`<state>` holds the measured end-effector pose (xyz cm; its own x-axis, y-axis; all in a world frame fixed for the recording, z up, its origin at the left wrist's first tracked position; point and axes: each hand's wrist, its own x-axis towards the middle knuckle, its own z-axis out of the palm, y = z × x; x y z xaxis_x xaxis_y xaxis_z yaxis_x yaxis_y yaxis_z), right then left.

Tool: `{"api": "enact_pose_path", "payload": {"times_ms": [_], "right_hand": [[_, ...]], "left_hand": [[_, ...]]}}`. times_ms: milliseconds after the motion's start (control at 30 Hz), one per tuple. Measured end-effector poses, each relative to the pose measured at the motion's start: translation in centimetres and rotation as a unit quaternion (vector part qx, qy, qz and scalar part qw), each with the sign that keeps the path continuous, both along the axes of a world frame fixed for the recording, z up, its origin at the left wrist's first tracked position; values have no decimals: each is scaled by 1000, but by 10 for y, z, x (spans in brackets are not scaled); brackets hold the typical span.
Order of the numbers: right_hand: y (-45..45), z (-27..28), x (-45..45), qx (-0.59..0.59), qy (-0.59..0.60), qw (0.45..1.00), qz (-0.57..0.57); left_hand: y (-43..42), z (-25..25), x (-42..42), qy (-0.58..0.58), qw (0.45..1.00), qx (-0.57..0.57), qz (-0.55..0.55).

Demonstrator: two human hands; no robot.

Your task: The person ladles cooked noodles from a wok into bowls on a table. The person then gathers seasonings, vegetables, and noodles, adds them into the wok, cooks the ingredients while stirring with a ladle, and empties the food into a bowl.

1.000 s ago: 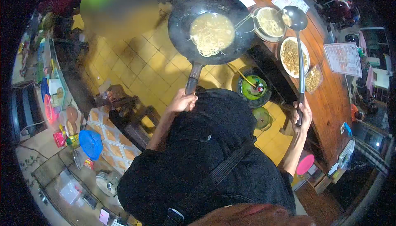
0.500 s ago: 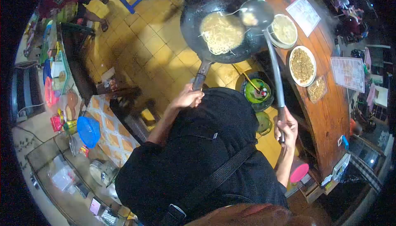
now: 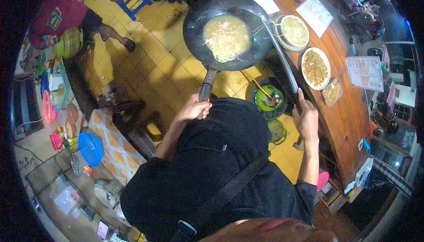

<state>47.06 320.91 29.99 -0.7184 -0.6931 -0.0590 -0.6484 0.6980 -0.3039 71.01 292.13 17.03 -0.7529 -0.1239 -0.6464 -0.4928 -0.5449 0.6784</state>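
Note:
My left hand point(image 3: 197, 108) is closed around the handle of a dark wok point(image 3: 194, 34), which holds noodles in pale broth point(image 3: 227, 39). My right hand point(image 3: 305, 118) grips the handle end of a long metal ladle point(image 3: 286, 67). The ladle slants up to the wok's right rim, where its bowl is seen edge-on. Beside that rim stands a bowl of noodles point(image 3: 294, 31) on the wooden counter, with a few strands hanging at its left edge. Nearer my right hand is a white bowl of brown crumbly food point(image 3: 315, 68).
A bag of similar bits point(image 3: 332, 92) and paper sheets point(image 3: 314, 15) lie on the wooden counter point(image 3: 346, 131). Below the wok is a green gas cylinder point(image 3: 268, 98). At the upper left a person in a dark red shirt point(image 3: 57, 10) bends near a blue stool point(image 3: 133, 3).
The ladle has swung from over the noodle bowl to the wok's right rim, its bowl turning edge-on. The wok has shifted slightly left since half a second ago. The person at upper left shows more.

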Motion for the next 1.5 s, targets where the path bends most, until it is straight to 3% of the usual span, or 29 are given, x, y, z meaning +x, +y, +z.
{"api": "enact_pose_path", "payload": {"times_ms": [267,333,400,433,467,567,767,867,1000,1133,1200,1267,1333,1467,1500], "right_hand": [[23,18,32,-4,7,1000,7],[33,10,48,-70,-68,995,15],[17,25,68,-1,-199,978,-64],[16,12,78,-112,-237,962,-74],[18,5,79,-55,-244,966,-64],[14,-6,85,-135,-255,955,-69],[15,2,53,-15,-73,997,-12],[13,-4,33,-31,16,999,-12],[25,8,26,-28,19,999,-4],[31,24,48,-51,-146,987,-44],[33,13,55,-116,-263,954,-83],[31,1,53,-159,-297,940,-50],[31,-10,48,-152,-423,884,-126],[19,-4,14,-156,-496,847,-109],[19,-7,3,-151,-381,912,-25]], "left_hand": [[-3,5,3,7,999,-39,-10],[-4,-2,4,6,999,-39,-30],[-6,-1,5,5,998,-42,-39],[-6,-1,6,2,998,-44,-48],[-6,0,4,1,998,-45,-50],[-7,0,2,-1,998,-39,-43],[-2,-1,-1,-10,999,-31,-13],[-1,0,1,-3,999,-42,-31],[4,1,-4,14,999,-46,-12],[16,6,-12,25,999,-38,20],[23,6,-17,21,998,-25,45],[27,3,-20,18,999,-3,45],[34,1,-23,12,998,12,67],[45,3,-30,11,992,40,123],[46,5,-30,11,991,40,128]]}}
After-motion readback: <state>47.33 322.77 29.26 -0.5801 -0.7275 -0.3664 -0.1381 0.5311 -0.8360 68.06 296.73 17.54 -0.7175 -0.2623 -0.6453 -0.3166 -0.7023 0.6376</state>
